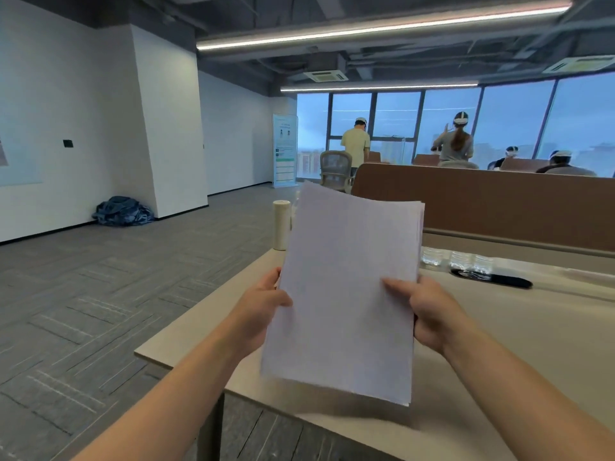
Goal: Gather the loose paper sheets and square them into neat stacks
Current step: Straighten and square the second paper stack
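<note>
Paper stack [346, 294] held above bench [532, 344], long axis pointing away; left hand [263, 307] and right hand [429, 311] fingers grip its side edges.

The stack of paper sheets [349, 287] hides the fingers of the left hand [263, 304] and the right hand [429, 311], which grip its side edges; only the thumbs show on its near face. The stack's lower edge is smeared, so single sheets cannot be told apart there. The stack covers part of the table [532, 344], whose top runs out of frame below and to the right of the stack, as do both forearms [173, 387]. Right of the stack, a dark flat object [499, 279] is too blurred to name. Above and left of the stack, the print on the banner [285, 151] is too small to read. Above and right of the stack, the brown partition [499, 201] hides the seated people [562, 161] below the shoulders.
</note>
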Motion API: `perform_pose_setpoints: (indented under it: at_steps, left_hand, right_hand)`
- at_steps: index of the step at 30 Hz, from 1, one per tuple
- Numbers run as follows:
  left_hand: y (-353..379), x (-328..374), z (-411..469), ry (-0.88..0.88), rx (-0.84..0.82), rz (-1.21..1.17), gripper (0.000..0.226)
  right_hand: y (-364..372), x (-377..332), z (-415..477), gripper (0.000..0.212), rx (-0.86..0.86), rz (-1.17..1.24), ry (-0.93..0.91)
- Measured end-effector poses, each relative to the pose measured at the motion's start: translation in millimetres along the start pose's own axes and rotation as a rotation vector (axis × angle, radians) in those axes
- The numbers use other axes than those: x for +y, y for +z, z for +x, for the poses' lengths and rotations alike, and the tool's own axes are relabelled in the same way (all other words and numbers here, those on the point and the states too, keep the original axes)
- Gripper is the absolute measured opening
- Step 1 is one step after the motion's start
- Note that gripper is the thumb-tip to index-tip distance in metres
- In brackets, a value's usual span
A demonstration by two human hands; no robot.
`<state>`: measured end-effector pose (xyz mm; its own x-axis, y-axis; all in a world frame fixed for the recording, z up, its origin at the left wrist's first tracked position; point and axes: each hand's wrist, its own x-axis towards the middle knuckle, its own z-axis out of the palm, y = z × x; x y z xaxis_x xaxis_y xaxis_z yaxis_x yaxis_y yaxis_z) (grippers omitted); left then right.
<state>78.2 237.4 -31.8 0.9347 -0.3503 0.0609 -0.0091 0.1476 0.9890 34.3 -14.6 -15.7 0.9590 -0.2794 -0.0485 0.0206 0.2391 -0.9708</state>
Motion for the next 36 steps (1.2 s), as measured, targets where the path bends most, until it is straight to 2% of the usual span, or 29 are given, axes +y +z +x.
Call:
perform_pose_setpoints:
  at_steps: [2,6,10,14,18,21,29,33,36]
  left_hand:
    - [23,9,4,0.023,-0.038,0.020,0.055]
    - [66,27,12,0.070,0.017,-0.042,0.022]
    - [97,30,16,0.203,0.054,-0.092,0.018]
    - [106,21,19,0.199,0.088,-0.078,0.014]
    - [105,20,21,0.180,0.075,0.082,0.033]
    - [105,26,28,0.208,0.072,0.084,0.034]
    - [111,25,42,0.179,0.031,-0.010,0.045]
    - [112,32,46,0.153,0.024,-0.064,0.050]
    - [109,29,46,0.148,0.016,-0.048,0.052]
  right_hand:
    - [-11,-10,-9,0.019,0.051,-0.045,-0.099]
    - [-33,-17,-27,0.016,0.158,-0.201,-0.243]
    - [-51,-18,-36,0.011,0.197,-0.197,-0.291]
    - [-68,-19,-39,0.013,0.174,-0.217,-0.286]
    - [-84,-19,-38,0.028,0.124,-0.216,-0.230]
    - [-90,-25,-37,0.040,0.082,-0.161,-0.236]
    - [-76,-25,-28,0.044,0.076,-0.001,-0.204]
    - [-77,-33,-21,0.043,0.138,-0.014,-0.222]
    - [-82,-33,-21,0.039,0.103,-0.063,-0.232]
